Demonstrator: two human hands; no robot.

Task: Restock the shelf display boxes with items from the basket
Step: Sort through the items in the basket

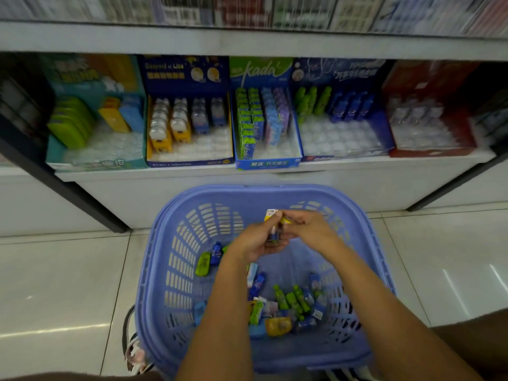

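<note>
A blue plastic basket (170, 270) stands on the floor below the shelf, with several small green, blue and yellow packaged items (288, 309) on its bottom. Above it my left hand (255, 243) cups a small stack of items (275, 232). My right hand (310, 229) pinches the top of that stack, where a yellow pack (272, 214) shows. On the shelf stand several display boxes: a teal one (96, 160), a dark blue one with yellow and blue items (189, 160), a "kada" box (268, 162), another blue box (343, 156) and a red box (431, 152).
A white shelf ledge (247, 37) hangs above the boxes. Black frame posts (68, 193) slant down on the left and right (453, 188). Pale floor tiles (55, 284) surround the basket. A shoe (134, 353) shows at the basket's near left corner.
</note>
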